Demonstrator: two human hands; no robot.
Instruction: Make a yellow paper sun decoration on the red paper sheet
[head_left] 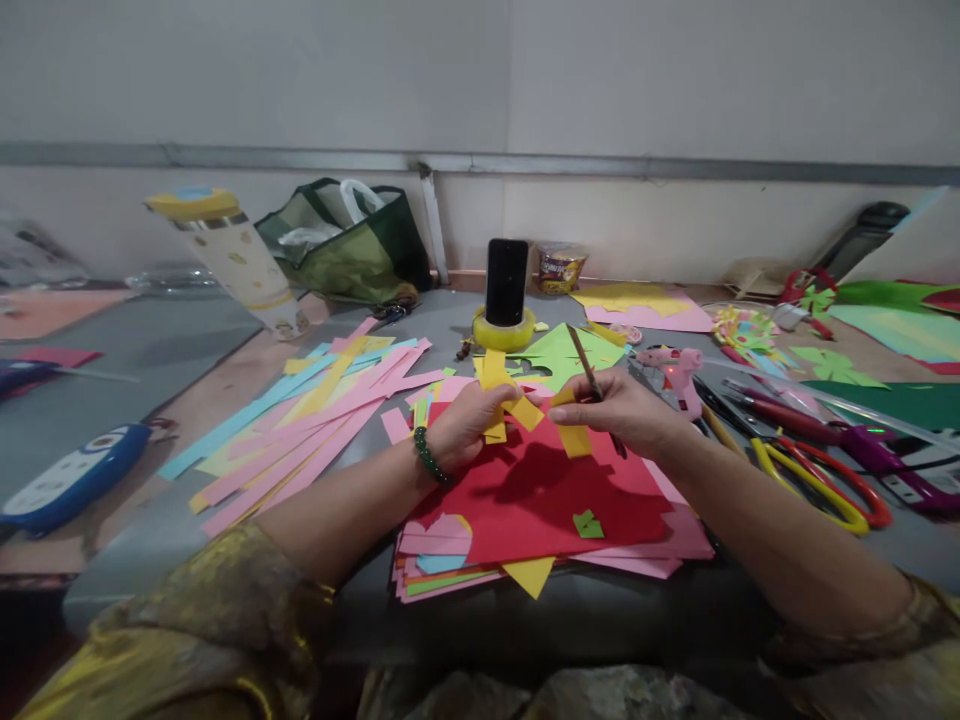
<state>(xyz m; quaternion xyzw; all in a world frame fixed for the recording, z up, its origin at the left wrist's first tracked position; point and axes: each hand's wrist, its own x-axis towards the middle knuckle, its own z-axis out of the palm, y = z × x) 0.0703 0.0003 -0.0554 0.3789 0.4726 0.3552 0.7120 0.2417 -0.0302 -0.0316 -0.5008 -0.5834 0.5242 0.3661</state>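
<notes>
My left hand (469, 425) pinches a yellow paper piece (495, 372) made of several strips that stick out around the fingertips. To its right, my right hand (611, 408) holds a short, bent yellow strip (574, 438) between thumb and finger. A thin dark stick-like tool (583, 352) also passes through the right hand, slanting down to the right. Both hands are over a red sheet (540, 500) on a stack of coloured paper (450, 580). A small green scrap (588, 524) lies on the red sheet.
Coloured strips (322, 420) spread at the left, near a tall bottle (232, 260). A phone (506, 282) stands behind the hands in a yellow tape roll (504, 328). On the right are a pink glue gun (675, 372) and scissors (810, 485); a green bag (352, 245) sits at the back.
</notes>
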